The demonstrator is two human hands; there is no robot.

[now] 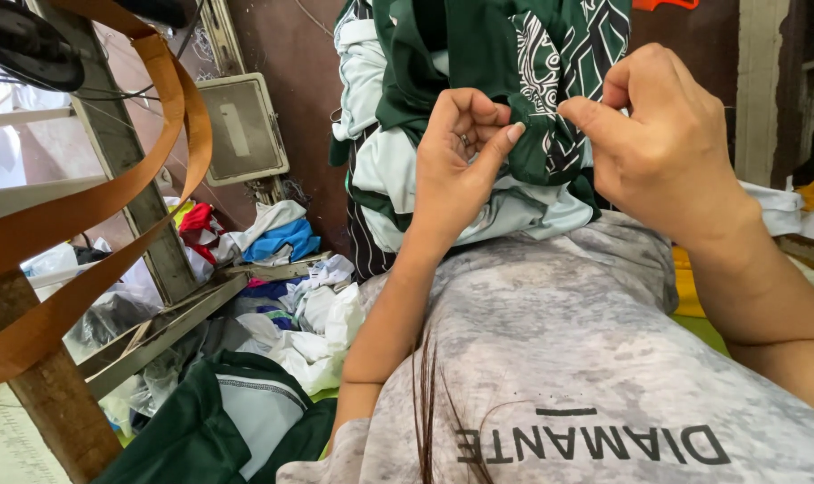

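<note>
Close work up at chest height: left hand (460, 157) curled shut around a fold of the dark green patterned garment (523, 63), thumb pressed up against the cloth edge, a small metallic glint showing between the fingers, too small to tell what. Right hand (658, 134) pinched tight, thumb and forefinger meeting right at the same fold beside the white-on-green printed panel (541, 81); whether a thread or needle sits in that pinch, impossible to tell. Garment bunched on the lap, draped over the grey mottled shirt (559, 341), pale mint panels (514, 211) spilling out beneath. Off to the left, a heap of white and blue fabric scraps (308, 314) on the floor, another green and mint piece (236, 412) lower down, a brown strap (93, 206) looping across the near corner. Risks from here, as a judgement: both pinches meeting on one thin fold, so a slip of either thumb likely to let the layers slide apart and lose the spot; fingertips crowded together, so anything sharp in there liable to prick; weight of the bunched cloth hanging below apt to drag the edge out of the fingers; strands of hair (425, 403) dangling near the lap, easy to snag.
</note>
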